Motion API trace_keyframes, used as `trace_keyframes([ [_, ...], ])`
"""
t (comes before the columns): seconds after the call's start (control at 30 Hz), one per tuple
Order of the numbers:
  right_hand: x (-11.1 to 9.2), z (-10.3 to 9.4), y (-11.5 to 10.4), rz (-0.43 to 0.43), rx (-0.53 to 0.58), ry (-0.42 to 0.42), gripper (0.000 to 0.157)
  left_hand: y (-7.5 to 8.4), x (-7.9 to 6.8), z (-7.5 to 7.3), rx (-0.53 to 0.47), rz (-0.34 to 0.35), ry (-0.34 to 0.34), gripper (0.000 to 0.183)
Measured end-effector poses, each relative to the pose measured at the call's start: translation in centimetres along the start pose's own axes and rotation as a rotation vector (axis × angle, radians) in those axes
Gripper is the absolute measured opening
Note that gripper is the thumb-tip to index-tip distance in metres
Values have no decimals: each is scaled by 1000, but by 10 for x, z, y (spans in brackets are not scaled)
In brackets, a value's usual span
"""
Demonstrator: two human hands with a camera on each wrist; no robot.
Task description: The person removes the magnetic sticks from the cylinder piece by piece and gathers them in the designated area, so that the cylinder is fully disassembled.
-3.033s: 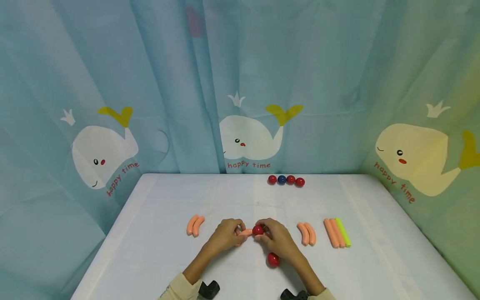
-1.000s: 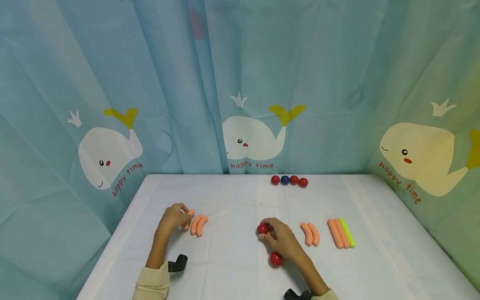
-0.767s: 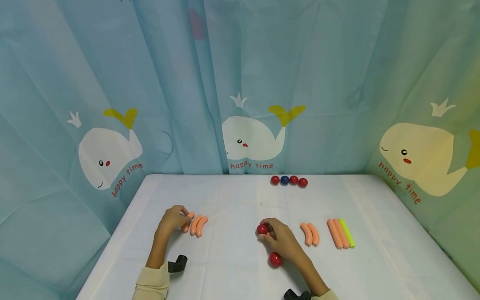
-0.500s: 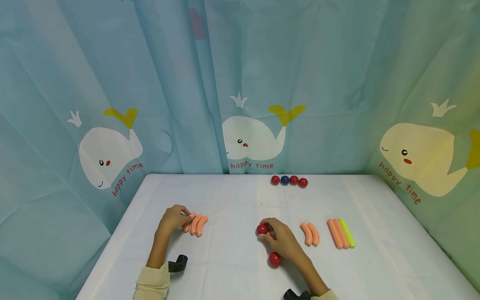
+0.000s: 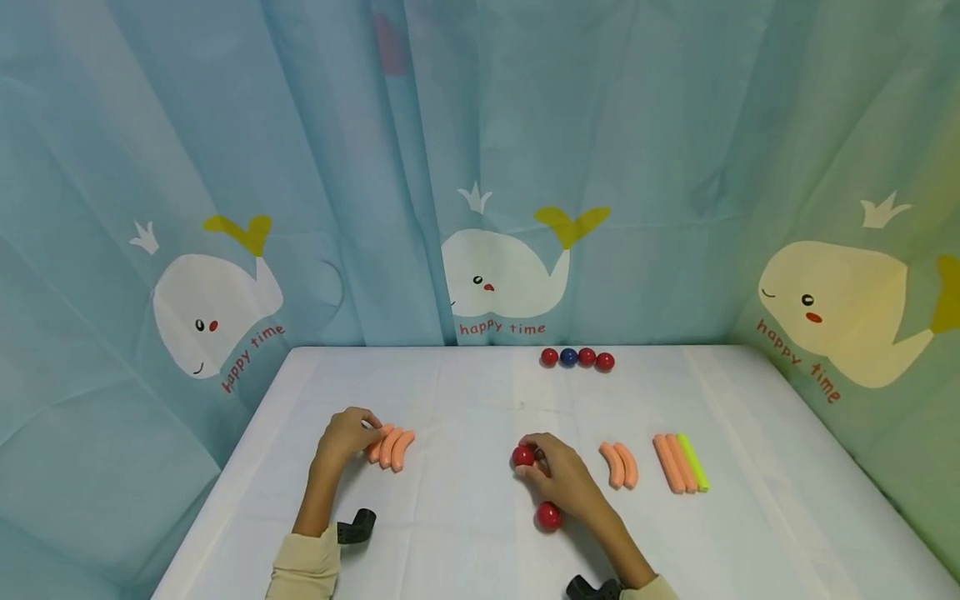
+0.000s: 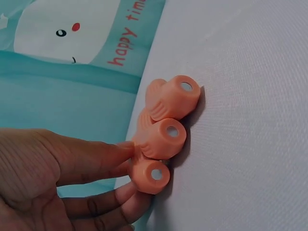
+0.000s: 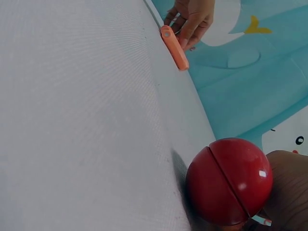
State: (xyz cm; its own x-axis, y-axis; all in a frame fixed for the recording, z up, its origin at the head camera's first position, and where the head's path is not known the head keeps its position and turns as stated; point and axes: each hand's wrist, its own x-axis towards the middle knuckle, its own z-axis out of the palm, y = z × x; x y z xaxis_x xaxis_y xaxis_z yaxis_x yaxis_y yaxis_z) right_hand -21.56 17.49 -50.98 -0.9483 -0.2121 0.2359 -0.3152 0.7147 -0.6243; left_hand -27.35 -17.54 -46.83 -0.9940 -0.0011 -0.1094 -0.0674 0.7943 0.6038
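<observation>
My left hand [image 5: 345, 435] pinches a curved orange magnetic rod [image 6: 150, 177] at the left of the table. That rod lies against two matching curved rods [image 5: 397, 451], making a row. In the left wrist view, silver magnets show in their ends. Near the table's middle, my right hand [image 5: 562, 477] holds a red ball [image 5: 522, 456] between thumb and fingers. Another red ball [image 5: 549, 517] rests just below that hand. A large seamed red ball [image 7: 231, 180] covers much of the right hand in the right wrist view.
Two curved orange rods [image 5: 618, 466] lie right of the right hand. Beyond them are two straight orange rods and a green rod [image 5: 692, 462]. Several balls, red and one blue [image 5: 568, 357], line the table's far edge. A whale-print curtain [image 5: 397, 208] hangs behind.
Three seconds ago, a curved rod in my left hand met the red ball at the middle. The left hand has since carried that rod left, closing it against the pair. The right hand stays put.
</observation>
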Motion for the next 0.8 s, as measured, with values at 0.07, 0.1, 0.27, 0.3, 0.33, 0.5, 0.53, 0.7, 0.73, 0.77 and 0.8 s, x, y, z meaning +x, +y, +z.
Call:
trace_keyframes([
  [0.07, 0, 0, 0, 13, 2, -9, 40, 0, 0, 0, 7, -1, -1, 23],
  [0.1, 0, 0, 0, 18, 3, -12, 40, -1, 0, 1, 10, -2, -2, 24],
  [0.27, 0, 0, 0, 26, -1, -19, 40, 0, 0, 1, 16, -12, -10, 27],
  [0.3, 1, 0, 0, 25, -1, -19, 40, 0, 0, 1, 15, -17, -12, 27],
  [0.33, 1, 0, 0, 25, -3, -19, 40, 0, 1, 1, 12, -19, -13, 28],
  [0.5, 2, -1, 0, 24, -11, -19, 41, 0, 1, 0, 4, -23, -4, 30],
  [0.53, 2, -1, 0, 24, -12, -19, 41, 0, 1, -1, 3, -24, -1, 30],
  [0.7, 1, -1, 1, 6, 5, -17, 41, -1, 2, 0, -12, -7, 44, 29],
  [0.73, 0, 0, 2, 3, 10, -16, 41, -1, 2, 1, -19, 8, 65, 28],
  [0.77, 0, 0, 2, 0, 15, -17, 42, 0, 3, 1, -29, 33, 91, 26],
  [0.8, 0, 0, 2, -3, 17, -18, 42, 0, 4, 2, -41, 67, 121, 24],
])
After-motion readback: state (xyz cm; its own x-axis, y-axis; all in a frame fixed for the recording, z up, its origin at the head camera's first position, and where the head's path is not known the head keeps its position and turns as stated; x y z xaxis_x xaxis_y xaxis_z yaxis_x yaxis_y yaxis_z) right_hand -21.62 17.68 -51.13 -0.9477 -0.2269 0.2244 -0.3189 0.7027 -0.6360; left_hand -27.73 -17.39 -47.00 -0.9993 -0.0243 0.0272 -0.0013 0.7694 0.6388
